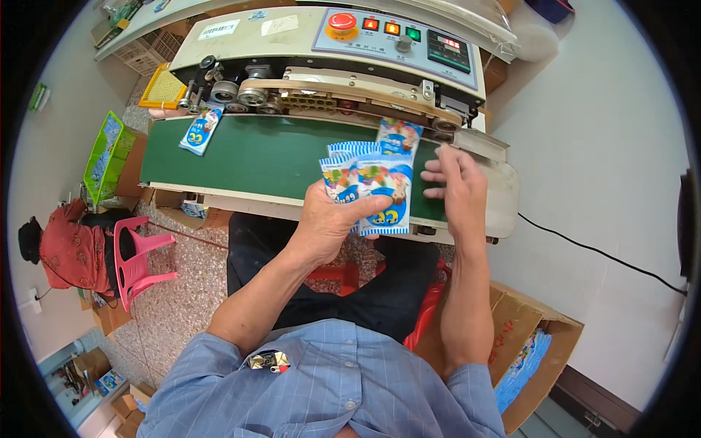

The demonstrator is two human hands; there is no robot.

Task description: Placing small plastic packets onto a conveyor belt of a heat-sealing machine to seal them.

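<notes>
My left hand (325,219) grips several small blue-and-white candy packets (385,191) in a fan, the thumb lying across the front one. Just right of them, my right hand (461,186) is raised over the belt's right end, fingers apart and holding nothing. Behind the held bunch, another packet (399,134) stands with its top edge against the front of the band sealing machine (285,44). A further packet (201,131) is at the left end of the green conveyor belt (241,150), its top close to the rollers.
A green basket (109,157) of packets and a yellow tray (163,89) are beyond the belt's left end. At the lower left is a pink chair (131,266). An open cardboard box (540,321) with packets sits by my right side. A black cable (599,252) runs along the right wall.
</notes>
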